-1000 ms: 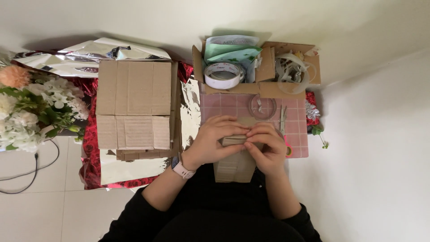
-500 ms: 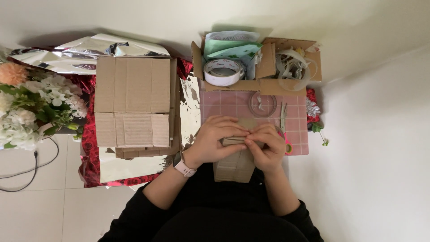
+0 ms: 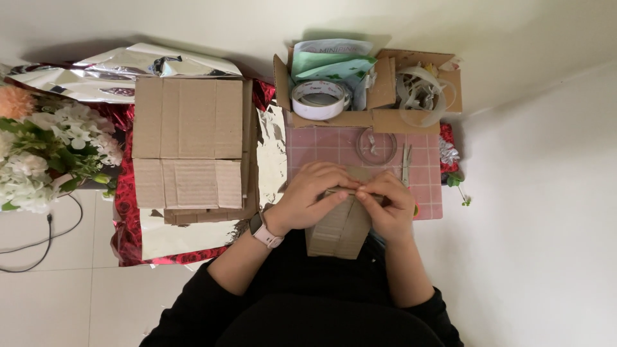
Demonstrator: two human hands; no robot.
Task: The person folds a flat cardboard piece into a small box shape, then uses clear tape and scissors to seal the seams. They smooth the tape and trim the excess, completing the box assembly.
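Both my hands hold a folded piece of brown corrugated cardboard (image 3: 339, 228) over the near edge of a pink cutting mat (image 3: 321, 146). My left hand (image 3: 308, 196), with a pale wristwatch on its wrist, grips the piece's upper left edge. My right hand (image 3: 389, 204) pinches its top edge from the right, and the fingertips of the two hands meet there. The lower part of the cardboard hangs over my lap. Black sleeves cover both arms.
A clear tape roll (image 3: 376, 146) and a thin tool (image 3: 406, 164) lie on the mat. Behind stands an open cardboard box (image 3: 385, 115) with a white tape roll (image 3: 320, 98). Flattened cardboard sheets (image 3: 189, 144) lie left on silver foil (image 3: 128, 67). Artificial flowers (image 3: 45, 148) sit far left.
The hands have stayed on the cardboard piece with only small finger shifts at its top edge. Nothing else has moved.
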